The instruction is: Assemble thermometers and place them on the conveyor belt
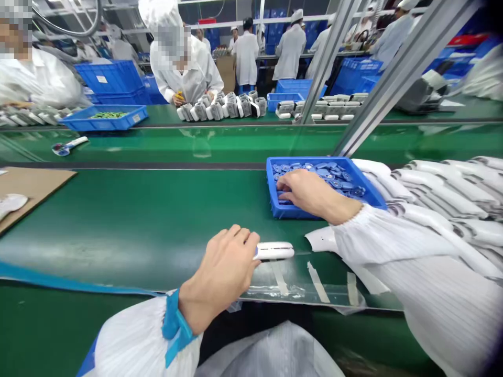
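Observation:
My left hand is closed around a white plastic handle-shaped part. The part's slotted, rounded end sticks out to the right, and a bit of blue shows by my fingers. My right hand reaches into a blue tray, its bent fingers apart among small blue plastic pieces. No piece is visibly gripped there. Under my right forearm a white casing lies on the green work surface, partly hidden by the sleeve.
Stacked white casings crowd the right side. A metal post slants up behind the tray. Cardboard lies at left. Across the green belt, where a white-and-blue part lies, a co-worker stands behind grey-white parts.

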`<action>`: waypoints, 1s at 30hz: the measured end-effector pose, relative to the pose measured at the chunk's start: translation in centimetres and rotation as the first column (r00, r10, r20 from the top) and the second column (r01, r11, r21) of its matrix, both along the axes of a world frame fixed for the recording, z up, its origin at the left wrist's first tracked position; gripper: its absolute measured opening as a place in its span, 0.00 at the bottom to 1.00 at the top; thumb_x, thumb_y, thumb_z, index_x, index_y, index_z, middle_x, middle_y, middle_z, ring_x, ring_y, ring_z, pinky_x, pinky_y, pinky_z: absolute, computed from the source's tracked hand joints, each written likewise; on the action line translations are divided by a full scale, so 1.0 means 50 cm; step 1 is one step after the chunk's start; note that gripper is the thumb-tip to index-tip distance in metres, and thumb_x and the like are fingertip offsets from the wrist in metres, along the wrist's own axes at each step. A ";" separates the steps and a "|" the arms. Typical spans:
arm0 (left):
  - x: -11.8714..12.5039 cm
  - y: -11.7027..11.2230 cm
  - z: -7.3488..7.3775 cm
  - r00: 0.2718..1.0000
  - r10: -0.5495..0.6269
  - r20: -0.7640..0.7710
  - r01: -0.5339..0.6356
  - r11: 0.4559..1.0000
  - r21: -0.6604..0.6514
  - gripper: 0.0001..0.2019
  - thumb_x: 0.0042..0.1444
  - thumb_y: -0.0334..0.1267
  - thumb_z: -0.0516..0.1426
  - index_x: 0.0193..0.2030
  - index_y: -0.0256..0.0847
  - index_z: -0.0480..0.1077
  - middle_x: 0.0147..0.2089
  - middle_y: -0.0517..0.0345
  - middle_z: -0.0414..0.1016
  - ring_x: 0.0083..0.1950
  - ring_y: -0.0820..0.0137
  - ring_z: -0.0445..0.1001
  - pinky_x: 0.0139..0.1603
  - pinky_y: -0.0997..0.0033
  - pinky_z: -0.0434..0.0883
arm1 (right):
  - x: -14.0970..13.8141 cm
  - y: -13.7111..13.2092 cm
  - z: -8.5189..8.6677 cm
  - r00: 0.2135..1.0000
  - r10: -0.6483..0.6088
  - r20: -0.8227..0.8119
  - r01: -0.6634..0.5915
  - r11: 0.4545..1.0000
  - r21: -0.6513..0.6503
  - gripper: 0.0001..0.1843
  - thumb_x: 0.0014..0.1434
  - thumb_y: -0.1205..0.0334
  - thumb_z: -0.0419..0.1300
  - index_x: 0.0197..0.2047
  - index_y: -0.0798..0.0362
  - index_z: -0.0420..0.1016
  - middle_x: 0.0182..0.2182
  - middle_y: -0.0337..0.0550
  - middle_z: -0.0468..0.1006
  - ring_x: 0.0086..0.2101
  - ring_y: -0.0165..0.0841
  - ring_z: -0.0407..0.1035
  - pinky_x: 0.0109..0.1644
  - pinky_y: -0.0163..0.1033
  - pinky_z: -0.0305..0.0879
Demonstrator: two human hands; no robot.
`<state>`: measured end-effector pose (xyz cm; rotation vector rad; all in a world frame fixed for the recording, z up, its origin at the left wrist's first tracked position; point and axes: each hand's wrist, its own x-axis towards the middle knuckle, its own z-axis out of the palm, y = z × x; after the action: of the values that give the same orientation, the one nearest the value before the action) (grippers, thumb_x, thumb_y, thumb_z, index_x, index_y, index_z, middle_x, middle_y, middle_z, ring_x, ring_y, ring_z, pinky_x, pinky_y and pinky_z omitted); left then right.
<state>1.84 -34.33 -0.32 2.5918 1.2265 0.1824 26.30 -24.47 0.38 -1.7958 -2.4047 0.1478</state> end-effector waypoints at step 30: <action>0.043 0.016 0.024 0.900 0.030 0.435 0.071 0.974 -0.215 0.14 0.70 0.43 0.57 0.60 0.51 0.68 0.56 0.66 0.78 0.51 0.66 0.75 0.51 0.63 0.66 | -0.073 -0.298 -0.022 0.472 -0.124 -0.873 0.315 0.948 0.035 0.12 0.67 0.54 0.64 0.52 0.42 0.80 0.46 0.37 0.80 0.43 0.25 0.76 0.44 0.25 0.74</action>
<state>4.01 -33.51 0.91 2.2030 0.9886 0.5527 22.65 -39.40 -0.74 -1.3913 -1.3780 0.6073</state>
